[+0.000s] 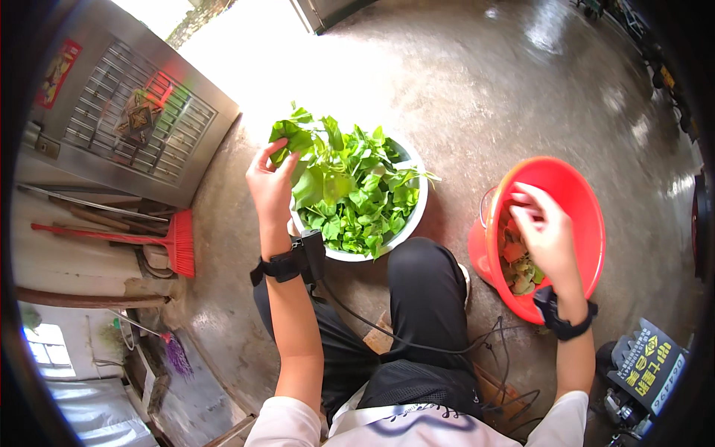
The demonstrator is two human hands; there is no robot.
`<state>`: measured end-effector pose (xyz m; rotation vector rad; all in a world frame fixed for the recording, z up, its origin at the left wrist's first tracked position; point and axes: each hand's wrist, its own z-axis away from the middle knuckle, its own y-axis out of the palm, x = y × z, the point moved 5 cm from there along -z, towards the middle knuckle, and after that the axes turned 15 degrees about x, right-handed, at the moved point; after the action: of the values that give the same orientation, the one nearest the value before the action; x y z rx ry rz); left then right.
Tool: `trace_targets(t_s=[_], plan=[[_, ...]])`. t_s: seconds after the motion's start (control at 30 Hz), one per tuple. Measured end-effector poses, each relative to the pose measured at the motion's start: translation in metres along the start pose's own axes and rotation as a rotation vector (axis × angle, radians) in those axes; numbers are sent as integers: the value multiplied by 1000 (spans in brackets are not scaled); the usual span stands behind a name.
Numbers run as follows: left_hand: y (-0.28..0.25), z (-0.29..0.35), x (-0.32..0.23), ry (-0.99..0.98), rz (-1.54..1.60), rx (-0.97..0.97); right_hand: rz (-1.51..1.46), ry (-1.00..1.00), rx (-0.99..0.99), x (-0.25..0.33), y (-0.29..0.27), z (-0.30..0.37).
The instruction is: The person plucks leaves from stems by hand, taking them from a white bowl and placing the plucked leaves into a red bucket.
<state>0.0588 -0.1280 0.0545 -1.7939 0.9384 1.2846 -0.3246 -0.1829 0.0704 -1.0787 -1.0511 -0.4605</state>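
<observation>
Left grip (268, 177): fingers and thumb closed on a green leaf (292, 140), held just above the upper left part of the basin. Right grip (551, 231): over the mouth of the bucket, fingers bent and somewhat blurred; whether it is grasping anything or released cannot be told.

Just below each grip, a black strap (281, 267) encircles the wrist. Immediately right of the left grip, leafy greens (365, 197) are heaped in a round, pale-rimmed basin (411, 227), some stems overhanging its right rim. Directly around the right grip stands a red bucket (587, 223), its wire handle (484, 208) visible on the side toward the basin. Below and left of the right grip, brownish and yellow-green leaf scraps (525, 272) lie inside the bucket.

Between the grips and toward the body, dark trousers (428, 290) cover the bent legs; a black cable (417, 347) crosses them.

Farther out, left of the left grip, a red broom (181, 242) rests near the wall. Beyond it, up and left, stands a metal door (190, 153) with a barred panel. The concrete floor (477, 97) extends beyond both grips.
</observation>
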Motion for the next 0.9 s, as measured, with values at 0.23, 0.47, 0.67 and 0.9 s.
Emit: trace_targets(t_s=[0.23,0.47,0.67,0.9], plan=[[18,3,-10,-65,337,125,-388,-109,507,16,127,-92],[14,4,14,-103,490,144,-632,141,626,16,196,-139],[1,10,34,-127,502,125,-517,125,530,25,227,-153],[-30,29,33,65,-558,-392,-475,-64,367,45,232,-180]])
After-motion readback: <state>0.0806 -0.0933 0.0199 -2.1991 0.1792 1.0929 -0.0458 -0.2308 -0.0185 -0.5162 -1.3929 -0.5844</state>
